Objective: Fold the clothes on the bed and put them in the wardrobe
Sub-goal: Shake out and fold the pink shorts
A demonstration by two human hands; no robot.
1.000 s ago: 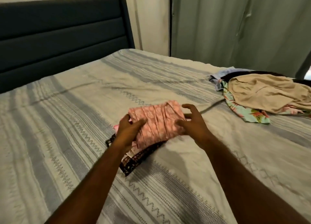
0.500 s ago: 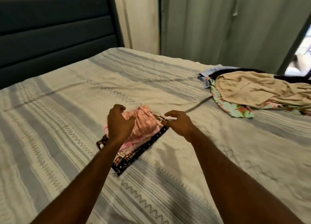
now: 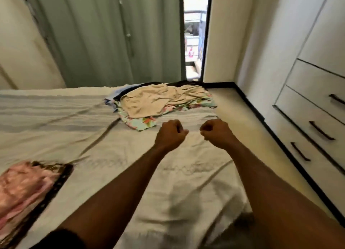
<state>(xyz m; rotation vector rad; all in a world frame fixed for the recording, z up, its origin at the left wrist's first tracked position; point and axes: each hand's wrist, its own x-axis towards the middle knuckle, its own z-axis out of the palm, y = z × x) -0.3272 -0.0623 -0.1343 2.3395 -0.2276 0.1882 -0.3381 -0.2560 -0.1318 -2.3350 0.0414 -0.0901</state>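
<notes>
While drawers (image 3: 315, 106) shut, unfolded clothes (image 3: 160, 101) heaped on bed (image 3: 130, 155).

Home bedroom: bed (image 3: 93, 129), curtain (image 3: 104, 33), wardrobe drawers (image 3: 313, 106).

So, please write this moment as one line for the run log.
left hand: shut, empty | right hand: shut, empty | folded pink garment: on bed | unfolded pile: untouched

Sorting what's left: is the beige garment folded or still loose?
Loose: the beige garment lies crumpled and wrinkled atop the unfolded pile on the bed.
</notes>
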